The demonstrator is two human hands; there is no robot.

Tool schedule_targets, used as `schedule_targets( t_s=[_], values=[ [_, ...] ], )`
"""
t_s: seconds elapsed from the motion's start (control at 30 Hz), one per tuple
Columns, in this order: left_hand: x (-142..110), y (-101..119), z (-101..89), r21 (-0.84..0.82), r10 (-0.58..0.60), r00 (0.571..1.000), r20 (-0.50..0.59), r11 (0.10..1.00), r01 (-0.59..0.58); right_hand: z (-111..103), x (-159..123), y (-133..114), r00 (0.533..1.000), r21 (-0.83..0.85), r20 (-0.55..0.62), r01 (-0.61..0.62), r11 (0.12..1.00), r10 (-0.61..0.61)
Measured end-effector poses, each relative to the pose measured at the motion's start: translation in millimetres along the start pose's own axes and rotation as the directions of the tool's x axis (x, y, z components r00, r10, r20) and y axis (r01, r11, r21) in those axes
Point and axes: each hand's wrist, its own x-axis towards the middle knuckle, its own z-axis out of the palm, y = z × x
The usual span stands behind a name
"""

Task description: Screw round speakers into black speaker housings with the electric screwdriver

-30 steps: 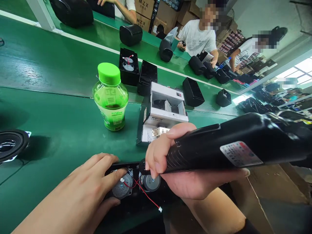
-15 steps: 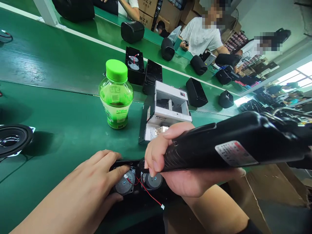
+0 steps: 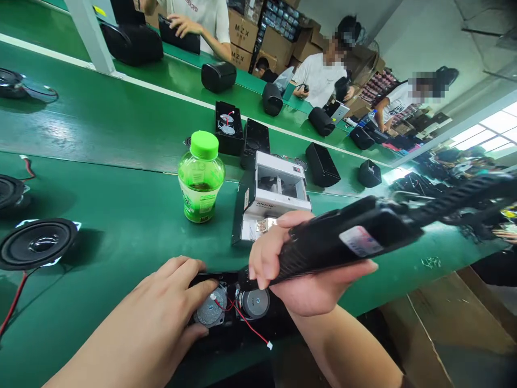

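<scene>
In my right hand [image 3: 299,269] is a black electric screwdriver [image 3: 323,242], its fingers wrapped round the body and its nose tilted down to the left. The nose is over a black speaker housing [image 3: 278,318] at the table's near edge; its tip is hidden. Two round speaker drivers, a left one [image 3: 210,308] and a right one [image 3: 255,303], sit in the housing with their backs up. Red and black wires [image 3: 246,319] end in a white plug [image 3: 269,345]. My left hand [image 3: 169,302] grips the housing's left end, thumb and fingers beside the left driver.
A green-capped bottle [image 3: 202,183] and a white-and-black screw feeder [image 3: 278,196] stand beyond my hands. Loose speaker drivers [image 3: 38,242] lie at left. Speaker housings [image 3: 323,164] line the green bench behind. A cardboard box [image 3: 452,323] is at lower right. Co-workers sit across.
The view has shifted, bringing more of the left drivers into sight. The screwdriver's rear end has swung away and looks smaller. My left hand keeps its grip on the housing.
</scene>
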Motion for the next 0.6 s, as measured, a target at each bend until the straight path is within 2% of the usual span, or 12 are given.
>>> schedule_targets(
  t_s=[0.1, 0.23, 0.3, 0.47, 0.6],
  values=[
    [-6, -3, 8.3, 0.024, 0.004, 0.999, -0.038, 1.000, -0.003, -1, 1, -9, 0.997, 0.007, -0.073, 0.033, 0.999, -0.032],
    [-16, -10, 14.4, 0.069, -0.002, 1.000, -0.006, 0.998, 0.002, -2, 1, -25, 0.975, 0.044, -0.113, -0.185, 0.982, 0.189],
    [-20, -13, 14.9, 0.081, -0.008, 1.000, 0.026, 0.997, 0.006, -2, 0, -30, 0.960, 0.069, -0.107, -0.251, 0.965, 0.258],
    [-20, -15, 12.4, 0.086, -0.017, 0.998, 0.055, 0.996, 0.012, 3, -4, -25, 0.955, 0.123, -0.083, -0.273, 0.954, 0.284],
    [-17, -11, 8.2, 0.068, -0.047, 0.997, 0.064, 0.997, 0.043, 10, -3, -20, 0.953, 0.081, -0.088, -0.284, 0.955, 0.290]
  ],
)
